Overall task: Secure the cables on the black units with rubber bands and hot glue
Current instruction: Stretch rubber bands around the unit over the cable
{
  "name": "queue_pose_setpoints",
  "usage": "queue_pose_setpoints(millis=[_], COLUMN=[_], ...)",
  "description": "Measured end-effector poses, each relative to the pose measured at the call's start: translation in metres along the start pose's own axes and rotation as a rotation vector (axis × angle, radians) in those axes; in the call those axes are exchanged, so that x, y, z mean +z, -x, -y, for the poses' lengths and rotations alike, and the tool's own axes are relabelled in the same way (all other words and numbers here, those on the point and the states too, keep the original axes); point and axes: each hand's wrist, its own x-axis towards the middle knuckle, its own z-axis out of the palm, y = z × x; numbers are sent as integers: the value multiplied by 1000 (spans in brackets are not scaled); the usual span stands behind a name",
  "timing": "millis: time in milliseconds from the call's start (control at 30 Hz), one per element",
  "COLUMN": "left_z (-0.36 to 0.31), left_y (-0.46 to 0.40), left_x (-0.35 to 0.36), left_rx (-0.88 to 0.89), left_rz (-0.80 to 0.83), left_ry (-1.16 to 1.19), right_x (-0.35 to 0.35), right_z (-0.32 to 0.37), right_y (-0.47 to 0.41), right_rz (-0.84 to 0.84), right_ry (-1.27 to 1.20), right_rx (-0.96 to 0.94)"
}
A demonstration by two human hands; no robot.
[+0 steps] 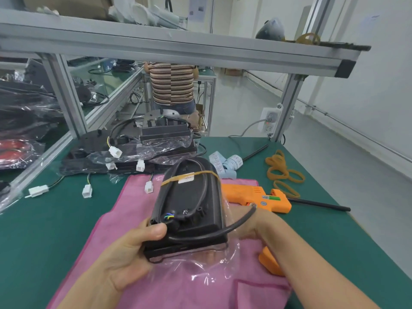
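Observation:
A black unit [189, 204] in a clear plastic bag is held above the pink cloth [196, 284]. A tan rubber band [200, 174] crosses its far end over the looped black cable [204, 190]. My left hand [131, 248] grips the unit's near left corner, thumb on top by the coloured wires. My right hand [249, 221] holds the unit's right side from underneath, mostly hidden behind it; a cable end runs over that wrist. The orange hot glue gun [256, 196] lies on the cloth just right of the unit.
More bagged black units [138, 150] with white connectors [115, 151] are stacked at the back of the green table [44, 219]. Loose rubber bands [283, 170] and black glue sticks [318, 204] lie at right. A label roll [231, 162] sits behind. A person in a striped shirt [171, 83] stands beyond.

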Motion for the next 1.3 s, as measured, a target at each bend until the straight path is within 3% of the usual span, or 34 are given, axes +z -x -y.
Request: queue_pose_setpoints(millis=[133, 200, 267, 400, 533, 633, 833, 967, 1133, 1300], left_z=[4, 5, 3, -5, 0, 8, 12, 18, 16, 5], left_y=[-2, -4, -7, -11, -14, -14, -12, -7, -5, -1], left_x=[-2, 1, 2, 1, 0, 3, 2, 2, 0, -10], left_rx=[39, 67, 120, 290, 297, 274, 317, 317, 386, 366], left_rz=[-49, -63, -70, -126, -143, -153, -179, -186, -156, -75], left_ry=[55, 72, 73, 79, 75, 27, -249, -323, -380, -459], right_x=[1, 10, 20, 31, 34, 24, 16, 13, 13, 19], right_z=[2, 0, -8, -34, -42, -29, -21, -19, -25, -29], right_y=[-5, -5, -6, 8, 12, 7, -1, -6, -12, -12], right_rz=[100, -8, -73, -46, -104, -243, -635, -829, -725, -302], right_ry=[412, 406, 99, -836, -1118, -1108, -973, -795, -715, -894], right_rx=[123, 141, 93, -19, -125, -238, -171, -225, -182, -117])
